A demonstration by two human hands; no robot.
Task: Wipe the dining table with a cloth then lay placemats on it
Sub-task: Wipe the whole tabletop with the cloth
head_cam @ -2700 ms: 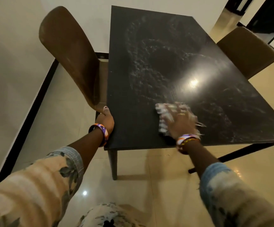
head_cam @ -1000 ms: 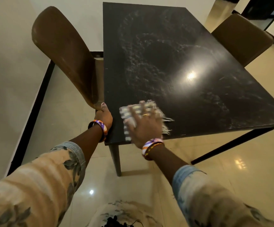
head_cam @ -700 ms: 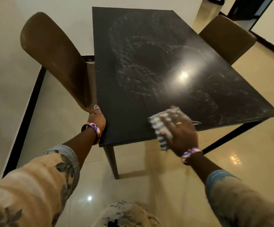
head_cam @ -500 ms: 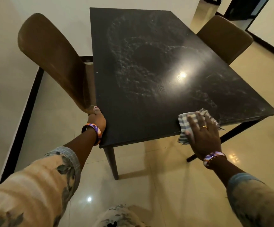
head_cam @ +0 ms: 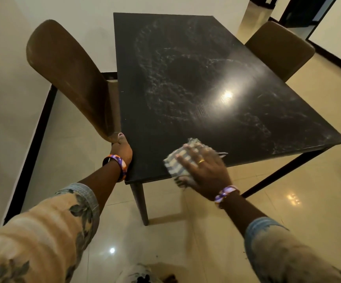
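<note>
— Where's the cloth?
— Under the right hand (head_cam: pixel 203 169), lower centre of the frame: flat palm, fingers spread, pressing the one checked cloth (head_cam: pixel 175 162) onto the table's (head_cam: pixel 206 78) near edge (it's blurred).
— And the left hand (head_cam: pixel 122 149)?
— Left of the cloth, curled around the table's corner edge.
— Counts?
— One table, two chairs: upper left (head_cam: pixel 67 72), upper right (head_cam: pixel 279 48).
</note>
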